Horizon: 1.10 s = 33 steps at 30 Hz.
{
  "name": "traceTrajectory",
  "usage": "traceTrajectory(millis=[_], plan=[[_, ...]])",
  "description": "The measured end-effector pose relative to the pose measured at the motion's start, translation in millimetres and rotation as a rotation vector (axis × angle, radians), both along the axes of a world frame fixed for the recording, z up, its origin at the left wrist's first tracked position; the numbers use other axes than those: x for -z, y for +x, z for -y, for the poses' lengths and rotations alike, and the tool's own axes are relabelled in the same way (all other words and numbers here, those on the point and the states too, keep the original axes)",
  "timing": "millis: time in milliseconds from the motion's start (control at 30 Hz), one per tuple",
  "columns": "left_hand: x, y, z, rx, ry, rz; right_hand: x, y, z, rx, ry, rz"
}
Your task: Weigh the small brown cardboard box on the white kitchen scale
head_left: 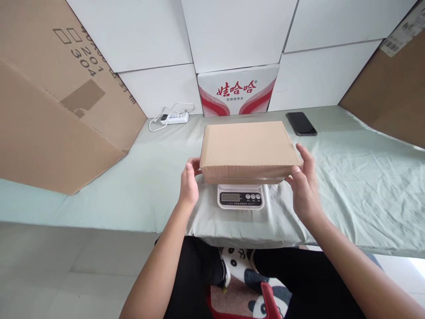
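A closed brown cardboard box (247,145) sits level above a white digital scale (241,198), hiding most of its platform; whether the two touch cannot be told from this angle. The flat top and straight edges suggest stiff board that should bear a firm squeeze at the ends, though a hard press mid-panel could dent it. Plain, unglossed board ought to give fair grip, while a shiny strip along the front, apparently tape, may be slicker. Contents are out of sight, so weight and fragility remain guesswork; the short ends, low down and near the corners, look the best places to hold, one hand to each. The person's left hand (190,184) is partly curled, fingers at the left end and thumb raised beside it; the right hand (306,186) is opened wider, thumb at the near right corner and fingers along that end, the box held between the two. The scale's display shows no readable figure. Beyond, on the cloth-covered table (122,199), lie a dark phone (301,123) and a white corded device (175,118), with a red-and-white carton (238,91) standing behind.
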<state>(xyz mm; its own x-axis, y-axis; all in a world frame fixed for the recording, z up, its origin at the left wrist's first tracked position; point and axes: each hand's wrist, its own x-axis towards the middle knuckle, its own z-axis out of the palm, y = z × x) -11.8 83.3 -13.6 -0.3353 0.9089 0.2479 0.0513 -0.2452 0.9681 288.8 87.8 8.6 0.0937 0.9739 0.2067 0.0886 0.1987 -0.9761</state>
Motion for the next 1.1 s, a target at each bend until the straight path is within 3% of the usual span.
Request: traceTrajectory(millis=[367, 633, 833, 967, 1100], plan=[[0.7, 0, 1, -0.036, 0.025, -0.085, 1.5, 0, -3, 0.003, 0.047, 0.051], [3.9, 3, -3, -0.073, 0.046, -0.054, -20.5, -16, -2, 0.105, 0.110, 0.205], [-11.2, 6, -39, -0.096, 0.115, -0.028, -19.8, -27, -40, 0.094, 0.281, 0.206], [-24.4, 9, -68, -0.012, 0.171, 0.039, -12.6, -35, -73, 0.046, 0.376, 0.159], [-19.1, 10, -83, 0.071, 0.132, 0.096, -5.5, -41, -98, 0.034, 0.383, 0.141]])
